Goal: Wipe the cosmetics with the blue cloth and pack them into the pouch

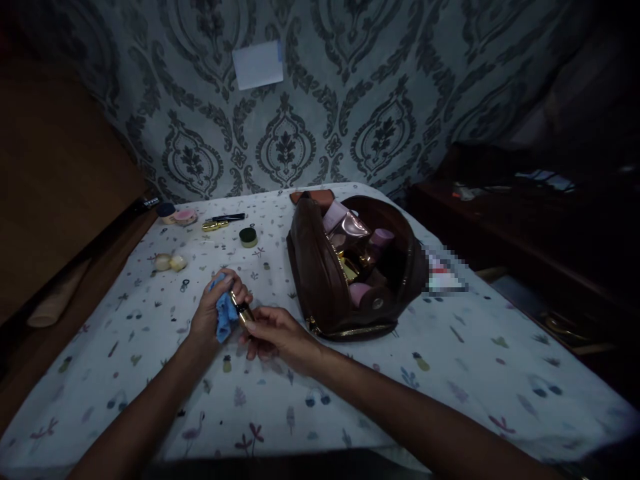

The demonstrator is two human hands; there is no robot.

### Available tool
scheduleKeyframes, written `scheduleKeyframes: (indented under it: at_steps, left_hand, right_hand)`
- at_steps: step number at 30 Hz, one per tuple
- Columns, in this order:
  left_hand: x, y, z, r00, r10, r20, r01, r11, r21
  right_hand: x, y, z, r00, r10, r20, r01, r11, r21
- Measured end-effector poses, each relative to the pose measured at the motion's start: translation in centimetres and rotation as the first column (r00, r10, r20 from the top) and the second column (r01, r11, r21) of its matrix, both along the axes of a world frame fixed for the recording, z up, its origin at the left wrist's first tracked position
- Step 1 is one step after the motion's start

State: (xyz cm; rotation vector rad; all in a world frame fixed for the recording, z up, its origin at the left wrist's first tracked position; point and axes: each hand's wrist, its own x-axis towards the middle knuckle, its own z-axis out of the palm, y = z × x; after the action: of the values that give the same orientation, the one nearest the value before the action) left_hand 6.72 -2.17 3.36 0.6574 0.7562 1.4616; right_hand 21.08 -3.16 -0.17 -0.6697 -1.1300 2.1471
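Observation:
My left hand (213,310) is closed around a blue cloth (226,313), pressed against a small gold and black tube (243,311). My right hand (273,333) pinches that tube from the right side. Both hands hover over the patterned white sheet (320,393) just left of an open brown toiletry bag (350,267). The bag holds several pink and gold cosmetic items.
On the far left of the sheet lie a pink compact (183,217), a black pen (227,217), a gold tube (215,226), a small dark round jar (248,237) and two pale round items (170,263). Dark wooden furniture (525,227) stands right; a wooden board (55,173) left.

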Motion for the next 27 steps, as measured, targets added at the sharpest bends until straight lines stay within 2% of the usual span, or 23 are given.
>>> scheduleKeyframes:
  at_steps: [3, 5, 11, 18, 21, 24, 27]
  left_hand:
    - [-0.2, -0.2, 0.1, 1.0, -0.021, 0.023, 0.021, 1.0, 0.004]
    - [-0.3, -0.3, 0.1, 0.999, -0.033, 0.002, 0.033, 0.999, -0.018]
    - [-0.2, -0.2, -0.8, 0.993, -0.069, -0.093, 0.062, 0.995, -0.072]
    - [0.5, -0.4, -1.4, 0.945, -0.19, -0.268, 0.183, 0.982, -0.051]
    - [0.3, -0.6, -1.3, 0.931, -0.191, -0.312, 0.197, 0.98, -0.015]
    - [-0.1, -0.7, -1.0, 0.893, -0.183, -0.412, 0.217, 0.975, 0.039]
    - [-0.6, -0.7, -0.7, 0.857, -0.088, -0.508, 0.164, 0.981, 0.105]
  right_hand:
    - [0.0, 0.0, 0.2, 0.996, 0.038, -0.076, -0.046, 0.992, -0.114]
    - [0.0, 0.0, 0.2, 0.995, 0.015, -0.096, -0.029, 0.989, -0.143]
    - [-0.2, 0.3, 0.0, 0.981, -0.181, -0.064, 0.173, 0.978, -0.117]
    - [-0.2, 0.3, -0.1, 0.921, -0.384, -0.063, 0.37, 0.914, -0.168]
    - [-0.1, 0.4, -0.3, 0.907, -0.421, -0.009, 0.415, 0.897, -0.151]
    - [0.0, 0.5, -0.4, 0.925, -0.374, 0.062, 0.379, 0.922, -0.086]
    - [0.2, 0.6, -0.1, 0.935, -0.348, 0.07, 0.349, 0.937, -0.003]
